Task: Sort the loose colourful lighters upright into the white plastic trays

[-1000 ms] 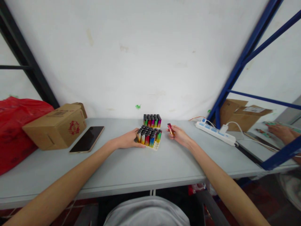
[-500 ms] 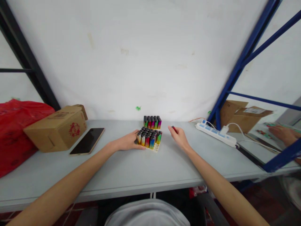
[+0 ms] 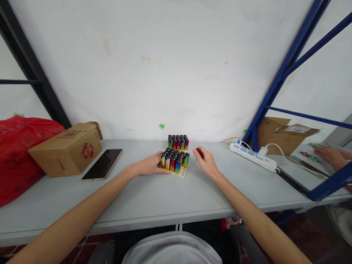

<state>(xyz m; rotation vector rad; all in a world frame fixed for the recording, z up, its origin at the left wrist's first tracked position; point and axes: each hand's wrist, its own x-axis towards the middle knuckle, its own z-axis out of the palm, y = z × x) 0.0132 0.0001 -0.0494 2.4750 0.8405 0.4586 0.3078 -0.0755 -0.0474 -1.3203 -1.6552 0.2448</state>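
In the head view, several colourful lighters [image 3: 172, 164] with black tops stand upright in a pale tray [image 3: 182, 173], whose front right corner shows bare slots. My left hand [image 3: 151, 164] is closed around the tray's left side, thumb along the front edge and fingers behind. Just right of the tray, my right hand [image 3: 206, 161] grips a dark red lighter [image 3: 200, 152] between thumb and fingers, apart from the others. Behind stands a second block of lighters [image 3: 178, 142], close to the wall.
A phone [image 3: 102, 164], a cardboard box [image 3: 67, 150] and a red plastic bag [image 3: 26, 154] lie to the left. On the right are a white power strip [image 3: 251, 156], a blue metal frame [image 3: 280, 79] and an open carton [image 3: 284, 135]. Another person's hand [image 3: 331, 154] shows beyond the frame.
My right hand has shifted slightly left toward the tray, and more of the lighter in it now shows. My left hand stays at the tray.
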